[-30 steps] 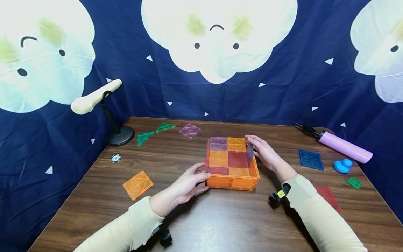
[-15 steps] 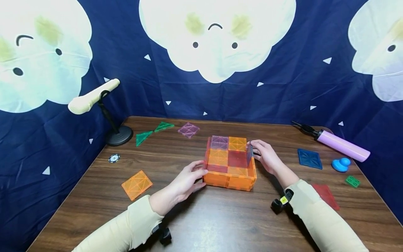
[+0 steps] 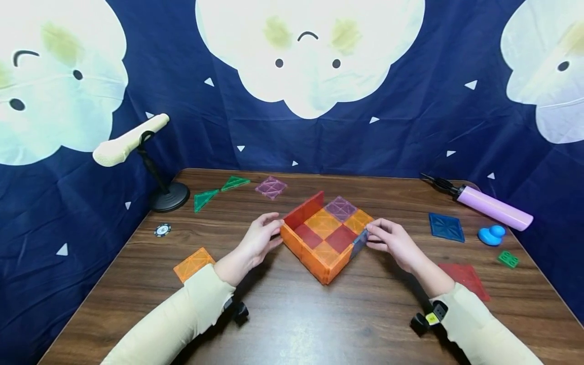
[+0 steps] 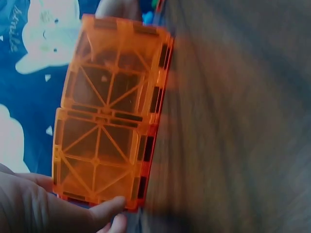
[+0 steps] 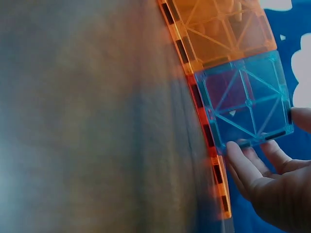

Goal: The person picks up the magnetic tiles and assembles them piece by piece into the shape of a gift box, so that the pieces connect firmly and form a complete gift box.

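A shallow open box of translucent magnetic tiles (image 3: 325,223) stands turned cornerwise on the table. Its checkered floor shows purple, orange and red squares. Two orange tiles (image 4: 104,116) form the front-left wall, and a red wall (image 3: 304,209) rises at the back left. At the front right, an orange tile (image 5: 223,29) adjoins a blue tile (image 5: 248,99). My left hand (image 3: 257,238) holds the box's left corner, thumb by the orange wall's end. On the other side, my right hand (image 3: 391,241) pinches the blue tile at its free edge, fingertips along that edge.
Left: an orange tile (image 3: 192,263), a poker chip (image 3: 162,230) and a microphone on a stand (image 3: 132,139). Behind: green triangles (image 3: 206,198) and a purple tile (image 3: 271,187). Right: a blue tile (image 3: 446,226), red tile (image 3: 467,280), blue knobbed piece (image 3: 491,234), green brick (image 3: 508,259) and purple pump (image 3: 495,207).
Both hands have turned the box clockwise as seen from above, its orange front wall now facing front left. The right hand has come nearer with the blue tile; the left has moved slightly back.
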Available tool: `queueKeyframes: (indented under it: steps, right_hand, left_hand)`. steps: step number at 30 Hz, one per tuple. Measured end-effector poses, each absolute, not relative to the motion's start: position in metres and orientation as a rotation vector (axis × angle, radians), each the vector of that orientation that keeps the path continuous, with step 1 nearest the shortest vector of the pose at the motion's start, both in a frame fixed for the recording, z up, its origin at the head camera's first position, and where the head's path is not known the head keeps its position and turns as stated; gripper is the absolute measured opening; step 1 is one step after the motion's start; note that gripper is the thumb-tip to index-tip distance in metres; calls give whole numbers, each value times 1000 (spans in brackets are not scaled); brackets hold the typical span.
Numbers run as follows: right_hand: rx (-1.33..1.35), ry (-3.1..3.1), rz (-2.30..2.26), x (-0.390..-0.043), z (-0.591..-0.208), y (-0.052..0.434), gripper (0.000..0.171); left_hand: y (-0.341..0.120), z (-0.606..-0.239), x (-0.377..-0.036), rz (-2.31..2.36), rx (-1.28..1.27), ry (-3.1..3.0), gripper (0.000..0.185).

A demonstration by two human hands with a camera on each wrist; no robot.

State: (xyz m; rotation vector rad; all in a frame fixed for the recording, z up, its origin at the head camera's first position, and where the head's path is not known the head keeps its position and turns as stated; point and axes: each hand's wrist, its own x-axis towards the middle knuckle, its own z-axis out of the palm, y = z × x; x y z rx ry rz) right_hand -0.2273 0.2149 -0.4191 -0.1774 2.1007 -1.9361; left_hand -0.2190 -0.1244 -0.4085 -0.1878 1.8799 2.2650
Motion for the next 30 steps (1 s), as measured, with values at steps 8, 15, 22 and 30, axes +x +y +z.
queueKeyframes:
  steps: [8,15,22,30]
  right_hand:
    - [-327,2178,-1763,-189,-415,214,40]
    - [-543,2276,-1555,-170,-406,204,36]
    - [-633,2301,-1480,-170,-403,203,40]
    - [-225,2772,-1205,-192,-408,225,47]
  left_hand:
    - [-127,-410,-258,2196,-110,1926,51]
    - [-128,-413,-283,2072,5,1913,43]
    - [-129,-418,-279,2023,-28,1868,50]
    - [-137,-416,-233,1983,11,1786,62]
